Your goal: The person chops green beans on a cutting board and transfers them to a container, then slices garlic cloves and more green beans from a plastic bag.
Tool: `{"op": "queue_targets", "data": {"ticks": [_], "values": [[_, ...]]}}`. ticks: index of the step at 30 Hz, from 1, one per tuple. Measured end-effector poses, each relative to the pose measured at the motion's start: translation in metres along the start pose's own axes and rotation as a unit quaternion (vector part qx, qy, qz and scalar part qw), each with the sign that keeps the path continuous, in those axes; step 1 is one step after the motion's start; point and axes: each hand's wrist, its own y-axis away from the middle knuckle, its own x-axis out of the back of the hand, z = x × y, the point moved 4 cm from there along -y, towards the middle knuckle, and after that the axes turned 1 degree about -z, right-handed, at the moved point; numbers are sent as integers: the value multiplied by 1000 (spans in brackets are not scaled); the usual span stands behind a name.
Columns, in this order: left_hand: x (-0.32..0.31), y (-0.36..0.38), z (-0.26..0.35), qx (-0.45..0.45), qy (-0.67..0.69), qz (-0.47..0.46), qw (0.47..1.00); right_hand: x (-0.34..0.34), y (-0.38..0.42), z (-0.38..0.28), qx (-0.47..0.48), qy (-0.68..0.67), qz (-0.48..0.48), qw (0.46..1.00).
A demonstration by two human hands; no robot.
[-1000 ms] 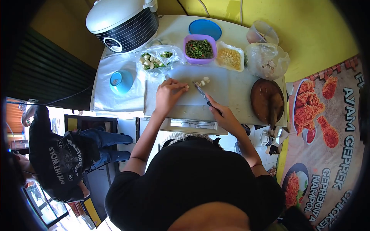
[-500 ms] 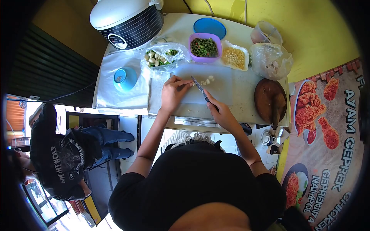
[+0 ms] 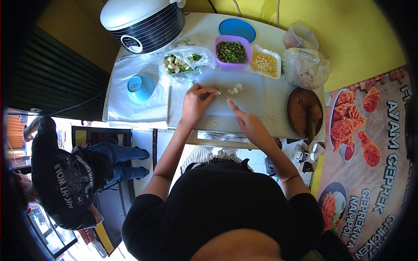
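Observation:
My left hand (image 3: 197, 103) pinches a small pale piece (image 3: 217, 92), perhaps garlic, over a translucent cutting mat (image 3: 248, 104). In my right hand (image 3: 246, 120) is a knife (image 3: 222, 94), its blade now edge-on and its tip by the left fingertips. Cut white pieces (image 3: 235, 89) lie just right of the blade. Behind the mat are a clear bag (image 3: 180, 64) of white and green vegetables, a purple container (image 3: 232, 53) of chopped green pieces, and a white tray (image 3: 266, 61) of yellowish pieces.
A rice cooker (image 3: 146, 27) stands at the back left, above a blue bowl (image 3: 140, 88). Rightward are a stone mortar with pestle (image 3: 305, 114), a plastic bag (image 3: 306, 68) and a clear cup (image 3: 300, 37). A blue lid (image 3: 237, 30) lies behind. Another person (image 3: 72, 174) stands at left.
The knife has rolled so its blade shows narrower, and my right hand has turned with it. My left hand keeps its pinch in nearly the same place.

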Motion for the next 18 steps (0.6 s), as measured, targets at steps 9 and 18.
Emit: {"op": "queue_targets", "data": {"ticks": [9, 18], "values": [[-10, 11, 4, -63, -106, 78, 989, -19, 4, 8, 48, -163, 112, 979], [-14, 14, 6, -45, -117, 113, 986, -26, 9, 5, -38, -131, 52, 989]]}}
